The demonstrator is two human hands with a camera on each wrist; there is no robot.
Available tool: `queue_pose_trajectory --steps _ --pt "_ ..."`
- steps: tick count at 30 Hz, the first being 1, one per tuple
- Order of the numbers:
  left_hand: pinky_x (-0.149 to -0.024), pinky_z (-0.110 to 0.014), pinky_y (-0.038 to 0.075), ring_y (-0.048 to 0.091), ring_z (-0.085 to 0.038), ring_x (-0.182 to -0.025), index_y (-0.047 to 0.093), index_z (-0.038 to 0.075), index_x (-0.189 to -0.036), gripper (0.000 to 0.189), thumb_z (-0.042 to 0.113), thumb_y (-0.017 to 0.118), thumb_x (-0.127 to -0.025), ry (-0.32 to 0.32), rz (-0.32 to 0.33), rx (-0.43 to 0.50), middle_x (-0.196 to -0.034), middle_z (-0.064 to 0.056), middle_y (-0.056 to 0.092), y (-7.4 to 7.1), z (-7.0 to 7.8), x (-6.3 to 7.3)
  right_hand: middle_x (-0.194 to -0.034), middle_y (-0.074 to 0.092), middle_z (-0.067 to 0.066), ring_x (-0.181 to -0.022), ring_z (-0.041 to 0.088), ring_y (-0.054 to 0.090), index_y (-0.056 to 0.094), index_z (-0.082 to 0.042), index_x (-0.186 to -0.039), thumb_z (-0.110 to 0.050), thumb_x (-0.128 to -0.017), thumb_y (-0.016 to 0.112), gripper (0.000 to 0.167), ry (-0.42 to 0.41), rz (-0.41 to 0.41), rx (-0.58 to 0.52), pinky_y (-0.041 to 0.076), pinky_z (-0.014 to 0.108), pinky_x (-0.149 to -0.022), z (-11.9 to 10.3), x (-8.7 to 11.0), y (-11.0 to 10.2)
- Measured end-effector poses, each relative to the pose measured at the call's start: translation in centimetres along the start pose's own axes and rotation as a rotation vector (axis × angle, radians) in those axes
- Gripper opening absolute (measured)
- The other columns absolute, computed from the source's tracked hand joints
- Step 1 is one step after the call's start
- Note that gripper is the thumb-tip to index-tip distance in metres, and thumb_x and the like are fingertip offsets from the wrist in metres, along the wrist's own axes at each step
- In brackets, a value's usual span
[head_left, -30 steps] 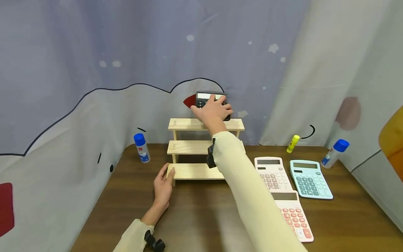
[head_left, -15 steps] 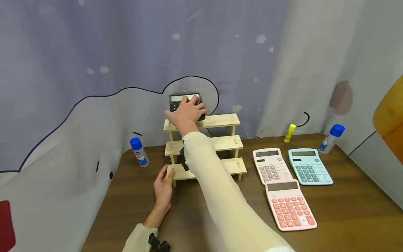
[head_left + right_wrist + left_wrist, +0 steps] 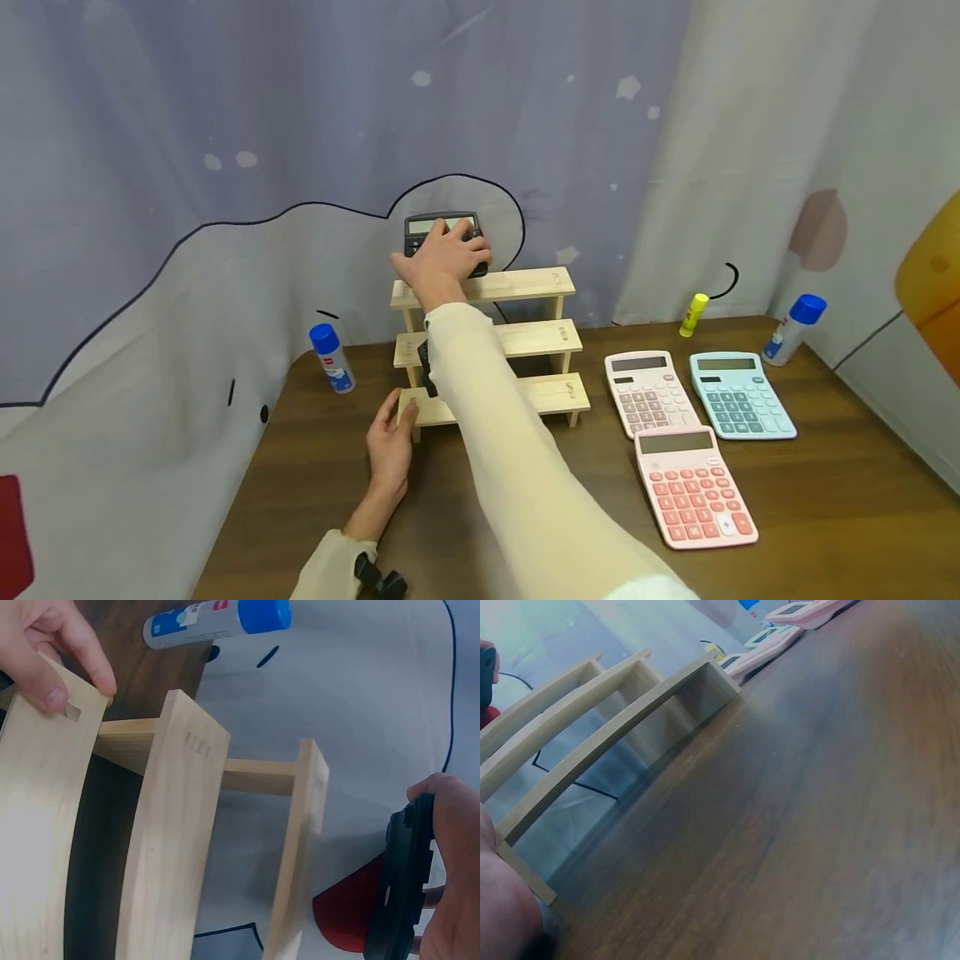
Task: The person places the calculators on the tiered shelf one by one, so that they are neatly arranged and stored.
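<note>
A three-tiered wooden display stand (image 3: 534, 339) stands on the table against the curtain. My left hand (image 3: 390, 450) grips the left end of its lowest tier, with the thumb on top; the same hand's thumb (image 3: 46, 684) shows in the right wrist view. At the left part of the top tier, my right hand (image 3: 441, 257) holds a black calculator (image 3: 442, 223) across its face and sides, display up. In the right wrist view this calculator (image 3: 405, 877) appears apart from the top tier's visible part. The hand hides most of its keys, and its lower edge is hidden.
To the right lie a white calculator (image 3: 651, 398), a blue calculator (image 3: 741, 398) and a pink calculator (image 3: 696, 492), the pink one close against the white. Blue-capped bottles stand left (image 3: 333, 360) and right (image 3: 793, 330). A yellow glue stick (image 3: 693, 315) is near the curtain.
My right hand has carried the black calculator left along the top tier, then nearly stopped. The head view has shifted and tilted slightly. My left hand keeps its grip on the lowest tier.
</note>
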State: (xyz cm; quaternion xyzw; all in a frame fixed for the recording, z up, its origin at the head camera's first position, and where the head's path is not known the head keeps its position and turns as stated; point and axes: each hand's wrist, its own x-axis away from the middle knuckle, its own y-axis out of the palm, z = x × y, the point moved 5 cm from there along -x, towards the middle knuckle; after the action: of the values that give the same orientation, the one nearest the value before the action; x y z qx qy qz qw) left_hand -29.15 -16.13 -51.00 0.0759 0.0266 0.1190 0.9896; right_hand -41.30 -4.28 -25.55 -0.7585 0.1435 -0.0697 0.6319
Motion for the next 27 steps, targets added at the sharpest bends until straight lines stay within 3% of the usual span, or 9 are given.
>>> queue_pose_trajectory --steps 5,17,27 --pt "-0.093 -0.015 0.050 0.052 -0.025 -0.134 0.042 0.006 -0.151 0.057 0.019 0.062 -0.100 0.008 -0.007 -0.004 -0.147 -0.018 0.051 0.3 0.5 0.0 -0.157 0.022 0.016 -0.130 0.046 0.040 0.021 -0.027 -0.158 -0.086 -0.084 0.038 0.096 -0.007 0.014 -0.007 0.040 0.055 -0.103 0.4 -0.3 0.4" --pt "-0.089 -0.011 0.049 0.057 -0.010 -0.125 0.044 0.003 -0.149 0.054 0.011 0.063 -0.099 0.004 0.019 0.049 -0.145 -0.021 0.053 -0.1 0.4 0.5 -0.156 0.025 0.016 -0.131 0.046 0.041 0.027 -0.024 -0.154 -0.082 -0.085 0.043 0.092 -0.032 0.023 -0.035 0.039 0.056 -0.105 0.0 -0.4 2.5" --pt "-0.088 -0.010 0.048 0.054 -0.018 -0.130 0.044 0.006 -0.150 0.053 0.015 0.062 -0.100 -0.013 0.024 0.006 -0.146 -0.019 0.052 -0.6 0.5 0.7 -0.154 0.027 0.016 -0.128 0.044 0.042 0.028 -0.023 -0.154 -0.083 -0.083 0.045 0.095 -0.027 -0.003 -0.056 0.040 0.055 -0.103 -0.1 -0.7 4.5"
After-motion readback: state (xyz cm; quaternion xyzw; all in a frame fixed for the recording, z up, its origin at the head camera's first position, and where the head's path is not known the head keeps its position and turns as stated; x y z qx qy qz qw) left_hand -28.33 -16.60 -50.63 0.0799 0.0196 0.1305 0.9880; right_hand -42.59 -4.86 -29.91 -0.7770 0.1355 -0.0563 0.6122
